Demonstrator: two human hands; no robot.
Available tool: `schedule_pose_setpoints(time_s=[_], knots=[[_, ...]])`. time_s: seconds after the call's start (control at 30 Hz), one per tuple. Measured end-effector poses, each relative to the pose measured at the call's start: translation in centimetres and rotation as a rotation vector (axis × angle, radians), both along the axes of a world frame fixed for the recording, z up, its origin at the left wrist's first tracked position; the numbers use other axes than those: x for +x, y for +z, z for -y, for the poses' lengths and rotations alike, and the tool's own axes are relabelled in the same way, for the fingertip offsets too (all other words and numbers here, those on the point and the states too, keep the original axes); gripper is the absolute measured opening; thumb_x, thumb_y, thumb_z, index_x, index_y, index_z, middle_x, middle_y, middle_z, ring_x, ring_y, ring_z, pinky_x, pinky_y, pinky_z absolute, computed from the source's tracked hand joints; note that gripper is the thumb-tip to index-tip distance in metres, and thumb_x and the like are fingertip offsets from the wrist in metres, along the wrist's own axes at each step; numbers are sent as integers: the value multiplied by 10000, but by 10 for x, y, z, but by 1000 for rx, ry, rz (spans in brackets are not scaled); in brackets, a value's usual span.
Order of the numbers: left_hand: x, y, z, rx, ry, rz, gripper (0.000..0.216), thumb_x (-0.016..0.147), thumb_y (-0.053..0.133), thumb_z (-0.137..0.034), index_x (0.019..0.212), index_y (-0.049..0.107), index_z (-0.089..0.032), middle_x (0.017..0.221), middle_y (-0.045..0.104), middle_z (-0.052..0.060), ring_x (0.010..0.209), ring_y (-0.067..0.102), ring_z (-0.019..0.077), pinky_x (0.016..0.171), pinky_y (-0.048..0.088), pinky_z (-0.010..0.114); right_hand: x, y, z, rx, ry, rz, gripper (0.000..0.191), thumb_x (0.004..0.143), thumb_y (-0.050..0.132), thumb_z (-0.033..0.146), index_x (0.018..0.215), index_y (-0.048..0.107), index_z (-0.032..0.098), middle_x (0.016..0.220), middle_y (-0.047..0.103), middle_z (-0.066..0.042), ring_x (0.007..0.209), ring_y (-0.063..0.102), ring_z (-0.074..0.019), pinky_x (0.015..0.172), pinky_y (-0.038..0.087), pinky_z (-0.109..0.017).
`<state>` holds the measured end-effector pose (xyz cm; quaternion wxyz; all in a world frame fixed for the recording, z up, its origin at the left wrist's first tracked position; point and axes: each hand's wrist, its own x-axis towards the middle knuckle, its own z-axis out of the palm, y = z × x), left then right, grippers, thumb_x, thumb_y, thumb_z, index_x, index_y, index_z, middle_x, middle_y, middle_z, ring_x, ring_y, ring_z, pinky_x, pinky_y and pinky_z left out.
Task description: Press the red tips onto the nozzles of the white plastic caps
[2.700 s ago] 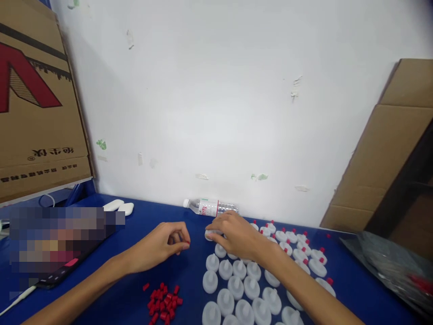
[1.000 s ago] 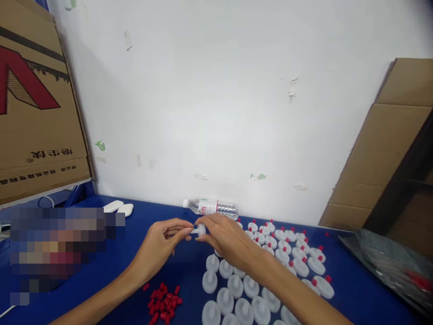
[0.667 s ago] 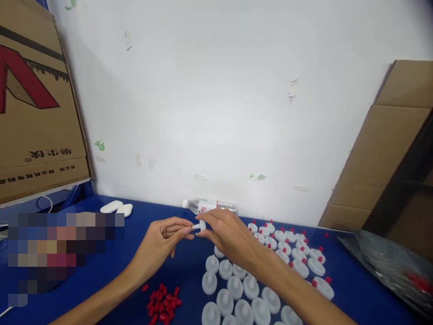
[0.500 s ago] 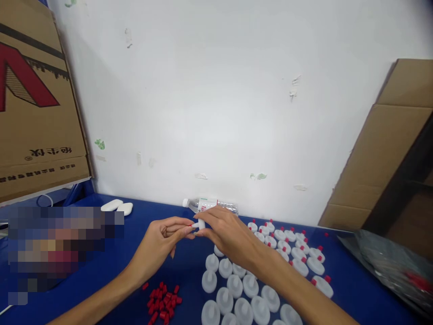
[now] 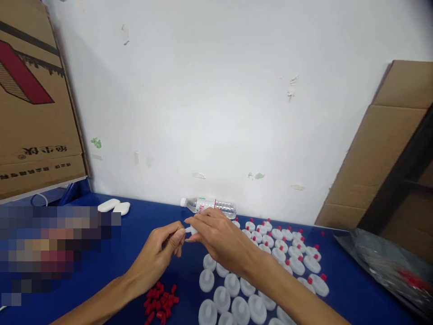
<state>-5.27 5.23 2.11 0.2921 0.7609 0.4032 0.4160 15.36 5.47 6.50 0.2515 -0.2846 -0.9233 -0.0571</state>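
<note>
My right hand (image 5: 221, 234) is closed around a small white plastic nozzle bottle (image 5: 193, 230), its thin tip pointing left. At that tip, the thumb and fingers of my left hand (image 5: 160, 246) pinch together over a red cap, which the fingers now hide. Below my left hand lies a pile of loose red caps (image 5: 161, 301). Under and in front of my right forearm stand several translucent white bottles without caps (image 5: 241, 310). Farther right, several similar bottles with red caps (image 5: 297, 265) are grouped on the blue table (image 5: 135, 230).
A clear water bottle (image 5: 225, 209) lies against the wall behind my hands. Two white oval objects (image 5: 108, 205) rest at the back left. Cardboard boxes (image 5: 40, 113) stand at left, with a cardboard flap (image 5: 379, 149) and a grey plastic bag (image 5: 382, 257) at right.
Both hands have shifted slightly left and down in view. My left fingers have closed further around the nozzle tip, and the red cap's visible edge is now covered.
</note>
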Motion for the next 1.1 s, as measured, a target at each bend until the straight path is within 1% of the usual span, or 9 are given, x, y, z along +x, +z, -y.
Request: schedule_pose_setpoints(time_s=[0.13, 0.3, 0.43, 0.6, 0.7, 0.77, 0.87, 1.0, 1.1], knots=[[3, 1, -2, -17, -10, -49, 494, 1046, 386, -535, 711, 526, -200, 593, 532, -35, 538, 484, 136, 548, 370, 244, 2, 1, 0, -1, -22, 66, 169, 1037, 563, 241, 1173, 625, 161, 1060, 725, -80, 1025, 628, -242, 984, 460, -406], [2, 5, -12, -87, -66, -191, 488, 1022, 454, -558, 782, 644, -178, 629, 552, -31, 596, 479, 146, 580, 349, 252, 4, -1, -2, -16, -97, 98, 107, 983, 534, 142, 1025, 624, 185, 1020, 709, -81, 1014, 642, -257, 1028, 401, -474], [-25, 17, -31, -214, -137, -330, 446, 948, 606, -541, 694, 606, -174, 589, 468, -51, 566, 398, 125, 541, 280, 247, 7, -6, -6, -58, -154, 76, 158, 991, 555, 163, 1136, 601, 206, 1015, 723, -58, 995, 657, -235, 1031, 388, -462], [-71, 40, -48, -573, -304, -612, 499, 889, 688, -555, 574, 591, -180, 483, 434, -41, 423, 327, 101, 432, 214, 235, 15, -11, -16, -133, -159, 78, 81, 988, 625, 180, 1050, 625, 231, 950, 717, 0, 934, 661, -182, 964, 418, -368], [-80, 49, -45, -866, -497, -790, 494, 860, 717, -583, 578, 698, -178, 451, 547, 26, 331, 416, 127, 358, 256, 236, 19, -15, -20, -160, -166, 89, 89, 957, 714, 293, 1001, 669, 230, 1067, 705, -19, 1017, 646, -189, 945, 420, -342], [-78, 51, -41, -955, -565, -828, 482, 861, 719, -582, 579, 712, -191, 458, 577, 44, 315, 434, 133, 348, 271, 232, 21, -18, -23, -176, -179, 112, 122, 949, 726, 338, 988, 697, 226, 1030, 709, -24, 977, 655, -189, 924, 425, -341], [-69, 51, -36, -974, -588, -814, 480, 852, 720, -572, 542, 655, -211, 446, 551, 31, 304, 414, 129, 350, 242, 217, 24, -20, -26, -195, -218, 149, 132, 956, 716, 328, 1007, 719, 207, 911, 730, -31, 905, 678, -206, 904, 430, -366], [-63, 51, -34, -974, -635, -800, 497, 883, 649, -551, 522, 620, -211, 515, 622, 75, 320, 468, 161, 358, 223, 214, 30, -12, -27, -180, -252, 163, 222, 1008, 636, 266, 1213, 666, 187, 983, 754, -67, 959, 687, -230, 955, 410, -408], [-63, 51, -33, -946, -626, -789, 459, 884, 614, -451, 496, 606, -206, 491, 618, 74, 303, 457, 161, 374, 228, 218, 36, 1, -25, -191, -257, 160, 178, 1044, 564, 304, 1087, 707, 206, 947, 761, -46, 927, 689, -210, 941, 417, -382]])
